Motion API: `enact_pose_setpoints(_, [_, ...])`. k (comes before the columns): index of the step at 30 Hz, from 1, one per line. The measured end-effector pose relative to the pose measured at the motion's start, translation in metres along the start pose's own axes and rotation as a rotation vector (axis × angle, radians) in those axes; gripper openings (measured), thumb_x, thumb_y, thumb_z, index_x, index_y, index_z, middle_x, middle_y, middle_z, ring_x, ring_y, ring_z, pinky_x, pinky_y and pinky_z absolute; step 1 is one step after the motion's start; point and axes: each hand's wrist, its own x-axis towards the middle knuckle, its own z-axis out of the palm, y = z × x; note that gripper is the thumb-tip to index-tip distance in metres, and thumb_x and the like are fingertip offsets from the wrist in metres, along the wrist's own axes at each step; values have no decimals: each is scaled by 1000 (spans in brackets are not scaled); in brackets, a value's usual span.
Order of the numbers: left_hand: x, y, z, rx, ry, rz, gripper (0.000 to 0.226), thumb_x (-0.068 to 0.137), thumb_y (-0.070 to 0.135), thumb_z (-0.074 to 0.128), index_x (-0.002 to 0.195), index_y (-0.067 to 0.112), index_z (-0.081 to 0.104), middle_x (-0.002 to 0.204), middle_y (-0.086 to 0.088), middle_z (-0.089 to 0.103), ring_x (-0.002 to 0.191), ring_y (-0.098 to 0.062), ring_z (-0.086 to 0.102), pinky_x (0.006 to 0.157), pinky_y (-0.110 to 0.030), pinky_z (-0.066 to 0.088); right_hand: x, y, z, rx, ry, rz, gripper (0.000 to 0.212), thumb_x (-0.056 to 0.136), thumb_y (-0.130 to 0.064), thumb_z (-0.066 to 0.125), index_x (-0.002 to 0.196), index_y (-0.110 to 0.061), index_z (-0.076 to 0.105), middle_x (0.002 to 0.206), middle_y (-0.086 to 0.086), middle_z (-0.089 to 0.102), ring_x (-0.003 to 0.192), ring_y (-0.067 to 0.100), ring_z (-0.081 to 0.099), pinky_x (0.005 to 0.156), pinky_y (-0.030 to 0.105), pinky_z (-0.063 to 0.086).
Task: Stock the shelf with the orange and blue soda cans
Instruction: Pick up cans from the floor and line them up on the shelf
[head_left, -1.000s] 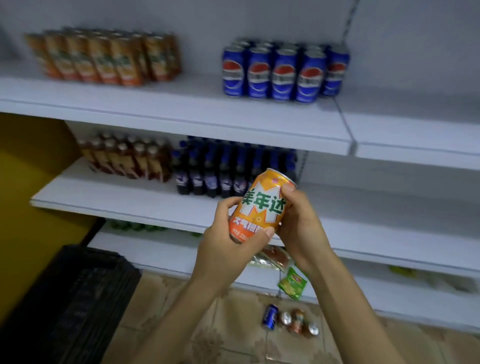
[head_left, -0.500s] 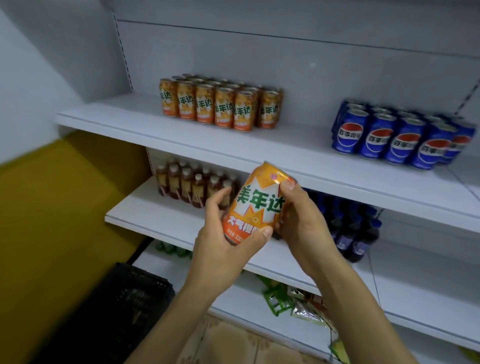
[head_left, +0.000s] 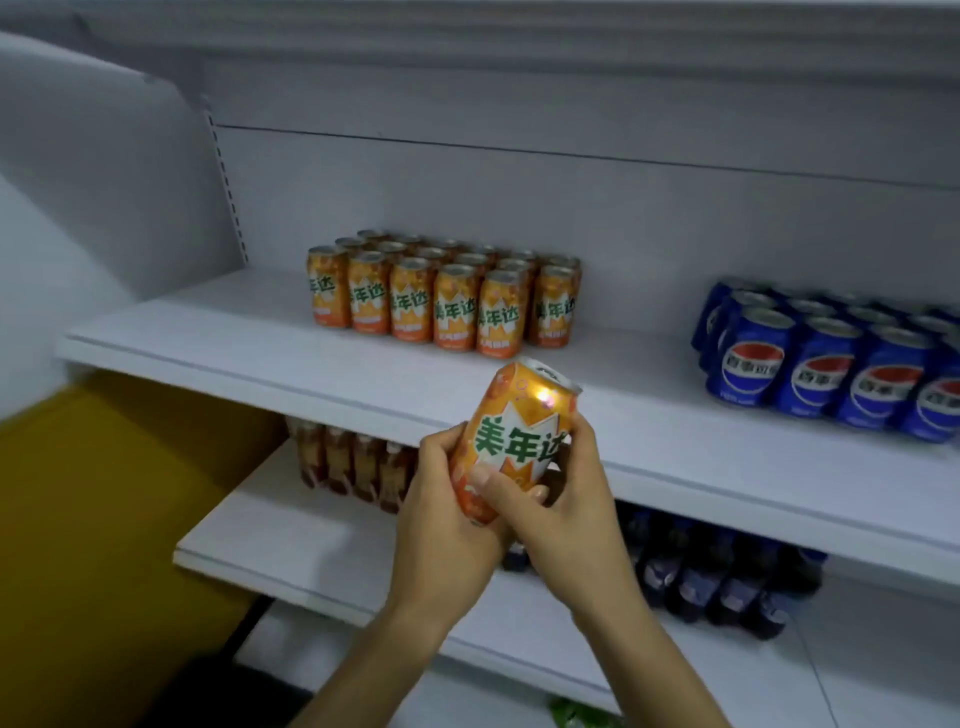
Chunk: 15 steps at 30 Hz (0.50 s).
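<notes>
I have one orange soda can (head_left: 511, 441) gripped in both hands just below the centre of the frame, in front of the lip of the top shelf (head_left: 218, 338) and clear of it. My left hand (head_left: 441, 512) wraps the lower body from the left side with the thumb laid across the front of the label, and my right hand (head_left: 566, 499) closes on the right side and base, fingers curled behind the can. The can's long axis runs from lower left to upper right in the frame, so it leans to the right, with the silver top (head_left: 550, 375) uppermost and tipped away toward the shelf, and the green lettering faces me. The block of orange cans (head_left: 441, 299) stands upright in rows at upper centre, its front row slightly staggered, and the blue cans (head_left: 826, 364) stand well apart at the right edge. To place this one well, I judge I should bring the can to vertical before it reaches the shelf, keep the label turned outward like the others, and set it down flat at the front or right end of the orange block, just beside its neighbours without knocking them. Letting go with one hand before the set-down would probably keep my fingers from getting pinched against the row.
</notes>
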Motion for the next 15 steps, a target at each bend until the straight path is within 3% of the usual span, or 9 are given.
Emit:
enact_pose_setpoints(2, [27,-5,4,-12,-3,-2,72,48,51,82,109,47,43,108,15,68,96,-6,68,81,-38,58,23,4,2,-11,1,-5,73,75,-22,79,135,-32,39,103,-26,65,96,-4,65,77,18,55])
enact_pose_setpoints(5, [59,-10,9,13,-44,64,69,58,37,86,112,47,44,109,15,68,97,-5,67,82,-37,58,55,5,1,-62,22,-19,73,72,-19,81,132,-33,40,100,-32,62,94,-7,63,74,14,53])
enact_pose_setpoints(8, [90,-8,10,126,-233,167,72,69,35,82,121,53,36,122,17,61,107,3,60,87,-23,54,79,7,-11,-90,112,-23,72,70,-16,82,127,-34,42,99,-22,66,91,-7,64,72,14,54])
enact_pose_setpoints(10, [117,-5,5,299,-470,266,77,74,55,70,134,57,22,139,18,48,123,6,47,100,-21,45,93,7,-24,-116,174,-26,72,70,-14,82,126,-33,41,101,-20,62,90,-8,63,70,13,53])
enact_pose_setpoints(12, [156,-3,-5,628,-604,429,73,80,67,53,140,51,17,149,12,36,131,3,34,109,-31,38,114,11,-37,-175,204,-10,75,70,-13,82,128,-31,38,103,-22,58,90,-10,61,68,11,52])
enact_pose_setpoints(15, [216,5,-14,947,-516,726,64,90,52,54,145,25,36,145,-1,44,131,-17,39,105,-43,40,150,28,-48,-254,242,64,81,70,-8,82,135,-22,36,106,-15,56,95,2,61,71,16,50])
